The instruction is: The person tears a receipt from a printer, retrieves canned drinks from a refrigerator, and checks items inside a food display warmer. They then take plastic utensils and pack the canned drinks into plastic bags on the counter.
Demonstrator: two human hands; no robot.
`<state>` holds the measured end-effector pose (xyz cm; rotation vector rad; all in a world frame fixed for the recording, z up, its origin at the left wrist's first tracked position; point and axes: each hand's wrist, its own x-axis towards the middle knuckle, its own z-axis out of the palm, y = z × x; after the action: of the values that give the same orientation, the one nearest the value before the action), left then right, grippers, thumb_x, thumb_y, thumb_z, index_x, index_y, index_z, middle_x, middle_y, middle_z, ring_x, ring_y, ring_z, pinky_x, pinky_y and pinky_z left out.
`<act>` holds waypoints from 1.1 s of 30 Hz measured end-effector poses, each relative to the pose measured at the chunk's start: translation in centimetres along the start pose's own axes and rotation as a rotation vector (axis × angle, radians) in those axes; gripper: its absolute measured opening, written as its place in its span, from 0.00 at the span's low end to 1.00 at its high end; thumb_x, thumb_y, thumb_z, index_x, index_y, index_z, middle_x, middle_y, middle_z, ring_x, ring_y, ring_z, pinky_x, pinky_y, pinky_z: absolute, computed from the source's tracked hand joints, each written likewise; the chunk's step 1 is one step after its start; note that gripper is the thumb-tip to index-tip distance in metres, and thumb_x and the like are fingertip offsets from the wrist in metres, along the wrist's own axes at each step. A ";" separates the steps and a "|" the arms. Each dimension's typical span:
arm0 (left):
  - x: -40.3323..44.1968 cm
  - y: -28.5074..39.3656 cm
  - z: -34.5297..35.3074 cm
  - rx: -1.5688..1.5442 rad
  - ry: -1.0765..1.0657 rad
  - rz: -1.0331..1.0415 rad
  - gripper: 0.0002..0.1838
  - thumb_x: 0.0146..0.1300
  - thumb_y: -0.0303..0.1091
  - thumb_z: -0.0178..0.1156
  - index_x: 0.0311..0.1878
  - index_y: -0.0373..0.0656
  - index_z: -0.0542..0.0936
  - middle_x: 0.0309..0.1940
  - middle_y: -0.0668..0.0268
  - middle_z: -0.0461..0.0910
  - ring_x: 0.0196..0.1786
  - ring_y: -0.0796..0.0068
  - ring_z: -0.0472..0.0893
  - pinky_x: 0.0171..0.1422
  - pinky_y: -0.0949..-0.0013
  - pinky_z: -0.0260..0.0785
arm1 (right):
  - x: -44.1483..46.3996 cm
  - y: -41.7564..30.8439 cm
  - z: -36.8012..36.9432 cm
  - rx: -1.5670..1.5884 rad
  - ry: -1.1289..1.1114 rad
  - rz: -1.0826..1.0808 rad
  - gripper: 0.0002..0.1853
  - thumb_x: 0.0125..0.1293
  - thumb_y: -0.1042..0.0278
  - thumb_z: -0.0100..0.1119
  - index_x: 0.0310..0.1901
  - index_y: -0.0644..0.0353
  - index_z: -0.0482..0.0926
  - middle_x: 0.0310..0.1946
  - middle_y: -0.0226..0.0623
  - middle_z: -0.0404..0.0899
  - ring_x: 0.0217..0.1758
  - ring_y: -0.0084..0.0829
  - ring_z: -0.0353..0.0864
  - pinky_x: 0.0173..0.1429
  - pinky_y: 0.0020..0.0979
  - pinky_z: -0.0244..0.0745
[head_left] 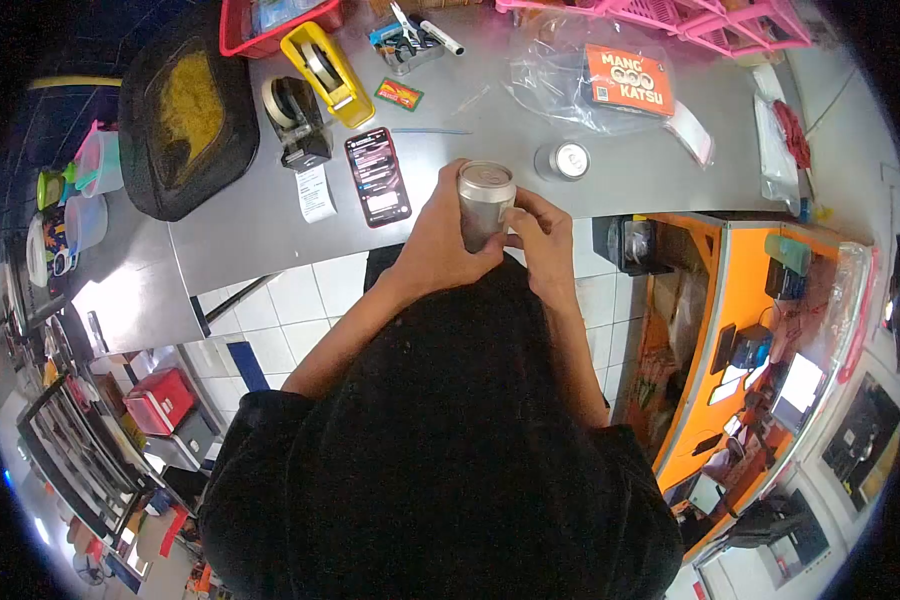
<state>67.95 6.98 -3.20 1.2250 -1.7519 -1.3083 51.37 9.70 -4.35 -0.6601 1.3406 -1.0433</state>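
Observation:
A silver drink can (485, 205) stands upright between my two hands, close to the front edge of the metal table. My left hand (438, 240) wraps around its left side, with the thumb across the lower front. On the right side, the fingers of my right hand (542, 232) press against the can near a small pale patch on its wall. Whether those fingertips pinch a label there I cannot make out. A second silver can (568, 161) is on the table just beyond my right hand. Left of my hands lies a phone (378, 178) with its screen lit.
Behind the phone are a black tape dispenser (295, 125), a yellow tape dispenser (327, 75) and a receipt (315, 193). An orange printed card (628, 80) lies on a clear plastic bag (545, 75). A black mesh-like pad (188, 110) leans at the left; an orange cabinet (745, 270) stands right.

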 end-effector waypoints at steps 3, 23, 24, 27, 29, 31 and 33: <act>0.0 0.1 -0.2 -0.036 -0.009 -0.023 0.46 0.52 0.33 0.71 0.69 0.32 0.55 0.55 0.42 0.75 0.60 0.48 0.78 0.66 0.56 0.69 | -0.3 0.4 0.1 0.150 -0.029 -0.036 0.20 0.61 0.79 0.57 0.56 0.73 0.80 0.51 0.44 0.84 0.46 0.28 0.85 0.46 0.29 0.82; -0.7 0.4 -2.0 0.033 -0.256 -0.215 0.45 0.52 0.40 0.70 0.69 0.33 0.59 0.52 0.39 0.78 0.56 0.44 0.80 0.62 0.56 0.71 | -2.3 -5.5 -1.5 -1.186 -0.219 -1.063 0.18 0.48 0.79 0.70 0.45 0.62 0.85 0.42 0.37 0.83 0.43 0.36 0.85 0.40 0.33 0.83; -0.9 0.3 -1.8 0.059 -0.261 -0.218 0.45 0.52 0.40 0.70 0.69 0.33 0.59 0.51 0.39 0.77 0.56 0.42 0.79 0.61 0.55 0.71 | -2.3 -5.6 -1.5 -1.165 -0.235 -1.041 0.17 0.49 0.79 0.70 0.43 0.63 0.85 0.41 0.36 0.83 0.43 0.36 0.85 0.39 0.33 0.83; -1.3 -0.3 -1.5 0.073 -0.300 -0.184 0.45 0.51 0.40 0.70 0.68 0.32 0.59 0.50 0.39 0.77 0.55 0.40 0.79 0.61 0.53 0.71 | -2.6 -5.8 -1.5 -1.139 -0.270 -0.951 0.11 0.54 0.79 0.71 0.39 0.63 0.84 0.40 0.36 0.83 0.41 0.36 0.85 0.40 0.34 0.83; -1.5 -0.3 -1.4 0.056 -0.314 -0.168 0.43 0.51 0.40 0.70 0.67 0.32 0.60 0.50 0.38 0.77 0.55 0.40 0.79 0.60 0.51 0.71 | -2.6 -6.2 -1.5 -1.156 -0.310 -0.906 0.10 0.54 0.79 0.72 0.38 0.63 0.84 0.40 0.37 0.83 0.40 0.37 0.85 0.40 0.35 0.83; -1.6 0.1 -1.7 0.035 -0.339 -0.171 0.43 0.51 0.40 0.70 0.66 0.32 0.60 0.50 0.37 0.77 0.54 0.40 0.79 0.60 0.50 0.71 | -2.6 -6.6 -1.5 -1.195 -0.362 -0.900 0.09 0.56 0.78 0.70 0.38 0.63 0.83 0.39 0.37 0.81 0.40 0.37 0.84 0.40 0.35 0.82; -1.9 -0.2 -1.4 0.050 -0.349 -0.163 0.43 0.51 0.39 0.70 0.67 0.32 0.60 0.50 0.37 0.77 0.54 0.40 0.79 0.60 0.51 0.71 | -2.8 -6.9 -1.4 -1.254 -0.407 -0.850 0.08 0.57 0.77 0.69 0.39 0.63 0.81 0.39 0.37 0.80 0.40 0.37 0.83 0.41 0.35 0.81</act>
<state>69.94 8.17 -2.84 1.2461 -1.9662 -1.6636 48.67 9.50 2.79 -2.3803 1.2402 -0.4850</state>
